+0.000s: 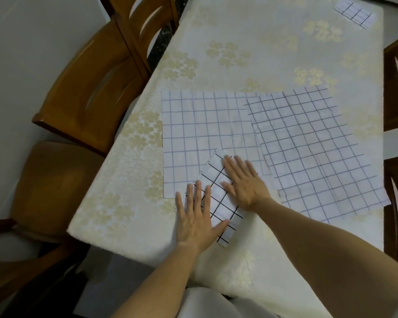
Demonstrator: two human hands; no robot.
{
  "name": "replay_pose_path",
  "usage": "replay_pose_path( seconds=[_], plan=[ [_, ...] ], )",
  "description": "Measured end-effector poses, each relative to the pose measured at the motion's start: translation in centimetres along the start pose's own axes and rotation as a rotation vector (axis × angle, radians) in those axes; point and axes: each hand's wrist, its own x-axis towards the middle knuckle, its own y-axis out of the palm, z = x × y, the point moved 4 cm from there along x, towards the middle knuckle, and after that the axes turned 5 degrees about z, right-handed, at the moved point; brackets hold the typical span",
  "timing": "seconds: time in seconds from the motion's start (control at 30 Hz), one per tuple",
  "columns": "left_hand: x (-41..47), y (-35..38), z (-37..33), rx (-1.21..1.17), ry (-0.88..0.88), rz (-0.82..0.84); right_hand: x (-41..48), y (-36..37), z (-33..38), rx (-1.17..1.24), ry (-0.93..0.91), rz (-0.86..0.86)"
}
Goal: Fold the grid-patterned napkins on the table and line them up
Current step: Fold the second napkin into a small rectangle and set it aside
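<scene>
Two flat hands (221, 198) pressing folded rectangular grid napkin (218, 203), cream floral tablecloth (239, 53)

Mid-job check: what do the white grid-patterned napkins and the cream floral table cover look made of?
The white grid-patterned napkins: probably thin paper or stiff cloth, matte; they lie flat with sharp creases and crisp straight edges. The cream floral table cover: likely fabric, perhaps coated, with a faint sheen; it drapes softly over the near edge.

flanked left by glossy brown curved-back wooden chairs (87, 88), right by darker wooden chairs (391, 106); above plain pale floor (9, 145).
</scene>
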Motion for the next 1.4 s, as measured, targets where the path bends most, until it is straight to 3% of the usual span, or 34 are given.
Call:
replay_pose_path(
  seconds=[0.13, 0.3, 0.43, 0.57, 0.7, 0.8, 0.93, 1.03, 1.13, 1.2, 1.4],
  plan=[
    [0.0, -0.1, 0.0, -0.063, 0.009, 0.023, 0.4, -1.2, -4.4, 0.091, 0.283, 0.012],
    [0.1, -1.8, 1.1, -0.312, -0.057, -0.15, -5.1, -2.9, -2.9, 0.58, 0.54, -0.481],
    [0.3, -1.8, 1.8, -0.315, 0.005, -0.144, -9.5, 0.1, -0.4, 1.079, 0.849, -0.41],
    [0.5, -1.5, 2.1, -0.257, 0.052, -0.158, -8.9, 0.2, -0.2, 1.321, 0.913, -0.332],
    [1.0, -1.8, 2.0, -0.26, 0.091, -0.148, -7.5, 0.6, -1.1, 1.417, 0.896, -0.265],
    [1.0, -3.3, 0.7, -0.306, 0.139, -0.16, -8.9, 1.8, -1.7, 1.626, 0.898, -0.361],
    [1.1, -5.5, -2.9, -0.303, 0.27, -0.236, -13.6, 5.0, -1.1, 2.035, 1.171, -0.526],
    [1.8, -4.9, -7.2, -0.271, 0.411, -0.146, -16.1, 6.3, 1.8, 2.308, 1.161, -0.642],
    [2.6, -2.6, -10.2, -0.078, 0.47, 0.017, -18.1, 6.3, 3.9, 2.351, 1.11, -0.619],
    [3.2, -1.6, -10.9, 0.071, 0.488, 0.076, -19.3, 6.4, 4.0, 2.252, 1.138, -0.635],
    [3.5, -0.5, -11.0, 0.212, 0.594, 0.1, -20.2, 6.1, 2.5, 2.061, 1.117, -0.698]
  ],
)
